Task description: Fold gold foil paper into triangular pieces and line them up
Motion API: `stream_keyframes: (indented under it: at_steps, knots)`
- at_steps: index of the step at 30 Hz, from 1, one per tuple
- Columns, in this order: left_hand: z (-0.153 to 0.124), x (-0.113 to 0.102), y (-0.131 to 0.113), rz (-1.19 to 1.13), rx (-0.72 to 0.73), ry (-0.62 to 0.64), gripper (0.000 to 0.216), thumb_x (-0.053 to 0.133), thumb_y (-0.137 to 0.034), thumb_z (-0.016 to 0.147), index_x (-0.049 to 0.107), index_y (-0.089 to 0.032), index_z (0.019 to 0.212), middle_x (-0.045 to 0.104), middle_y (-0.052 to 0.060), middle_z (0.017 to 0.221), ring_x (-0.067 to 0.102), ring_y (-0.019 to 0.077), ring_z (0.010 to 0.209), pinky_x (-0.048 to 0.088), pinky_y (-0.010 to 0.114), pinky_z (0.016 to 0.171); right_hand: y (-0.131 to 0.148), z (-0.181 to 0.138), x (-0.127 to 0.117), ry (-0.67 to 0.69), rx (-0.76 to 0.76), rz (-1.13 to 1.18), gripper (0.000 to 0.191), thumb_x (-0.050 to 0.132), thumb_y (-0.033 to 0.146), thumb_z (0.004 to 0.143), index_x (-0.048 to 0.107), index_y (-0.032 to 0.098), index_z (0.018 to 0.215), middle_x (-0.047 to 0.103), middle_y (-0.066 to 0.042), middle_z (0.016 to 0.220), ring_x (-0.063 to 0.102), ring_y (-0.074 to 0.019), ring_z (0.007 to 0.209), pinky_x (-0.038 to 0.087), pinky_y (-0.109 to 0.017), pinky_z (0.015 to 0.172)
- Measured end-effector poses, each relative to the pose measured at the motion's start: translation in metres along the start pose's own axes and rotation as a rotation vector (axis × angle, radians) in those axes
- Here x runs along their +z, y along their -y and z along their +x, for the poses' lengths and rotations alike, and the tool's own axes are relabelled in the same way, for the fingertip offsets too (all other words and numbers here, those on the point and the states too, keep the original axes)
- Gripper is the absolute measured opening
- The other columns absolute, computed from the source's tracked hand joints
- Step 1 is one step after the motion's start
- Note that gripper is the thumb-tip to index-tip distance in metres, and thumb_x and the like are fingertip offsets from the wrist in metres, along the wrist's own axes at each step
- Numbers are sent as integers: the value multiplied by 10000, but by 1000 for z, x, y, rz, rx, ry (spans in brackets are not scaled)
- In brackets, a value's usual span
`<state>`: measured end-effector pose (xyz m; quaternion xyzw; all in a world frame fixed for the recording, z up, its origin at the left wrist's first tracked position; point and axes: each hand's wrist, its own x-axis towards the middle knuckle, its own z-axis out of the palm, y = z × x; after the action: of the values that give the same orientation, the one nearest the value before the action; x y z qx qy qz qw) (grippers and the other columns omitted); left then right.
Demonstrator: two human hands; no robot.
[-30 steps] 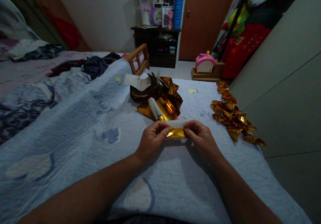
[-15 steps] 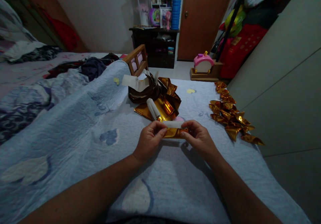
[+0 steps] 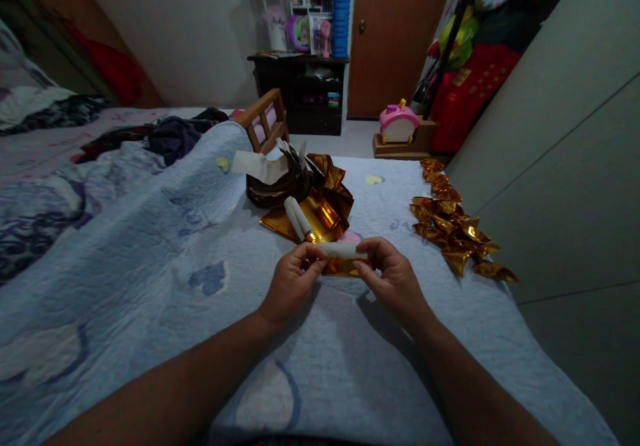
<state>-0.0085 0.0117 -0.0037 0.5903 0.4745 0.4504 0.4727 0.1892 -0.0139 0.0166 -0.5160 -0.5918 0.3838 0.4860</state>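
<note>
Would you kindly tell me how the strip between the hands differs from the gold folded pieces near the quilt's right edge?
The strip is held by the left hand and the right hand, while the folded pieces lie on the quilt.
The strip shows a white band along its top; the folded pieces look gold all over.
The strip is long and narrow, whereas several folded pieces have pointed ends.
Both have shiny gold surfaces.

Camera, head-worn, single view. Station: above the near part of the bed [image 3: 335, 359], facing forward and down. Close range: left hand [image 3: 293, 276] and right hand [image 3: 393, 276], around mid-frame. Far range, towards top edge: cabinet [image 3: 315, 123], door [image 3: 395, 53].
</note>
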Motion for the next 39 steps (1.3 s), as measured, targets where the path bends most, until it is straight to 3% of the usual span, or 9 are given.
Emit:
stream_keyframes:
  at_steps: [6,10,16,23,30,35,39]
  knots:
    - [-2,0,-1,4,-11,34,100,668,-270,845,664,-175,875,653,9,804,603,157,751,475,275,721,-1,1,-1,2,15,23,187,604,273,829,591,209,1004,569,20,778,551,-154,686,430,-287,637]
    - [-3,1,-2,64,6,127,119,622,-252,861,695,-181,922,674,24,842,614,170,774,481,286,723,-7,3,-1,14,78,-56,162,566,282,831,551,215,978,565,20,767,554,-166,676,427,-292,627]
    - [-4,2,-5,358,169,207,226,553,-147,862,738,-215,973,732,46,1034,633,228,1012,468,390,946,-15,5,-2,46,112,-315,114,526,247,828,539,218,937,599,4,751,569,-184,674,403,-302,640]
    - [-5,3,-5,613,149,237,238,571,-127,879,748,-245,985,741,39,1006,632,275,1018,424,472,942,-19,7,-2,32,74,-471,70,531,227,812,547,216,879,613,-21,755,561,-197,698,391,-308,651]
    - [-7,1,-6,504,279,150,252,586,-144,887,700,-238,1091,735,50,1106,621,259,1067,431,450,966,-15,7,-4,10,43,-225,94,538,278,841,558,215,907,589,10,745,548,-163,650,413,-290,633]
    - [-5,1,-6,287,195,143,188,558,-196,916,692,-220,1047,708,56,1081,648,211,992,508,355,885,-17,9,-4,22,122,-32,164,579,339,831,609,210,927,608,-2,783,562,-166,695,430,-286,639]
    - [-4,2,-6,216,181,124,166,563,-205,915,705,-210,1002,690,51,1029,644,200,969,515,354,911,-18,9,-4,33,169,64,206,615,337,815,640,210,975,643,-2,789,573,-161,690,432,-285,634]
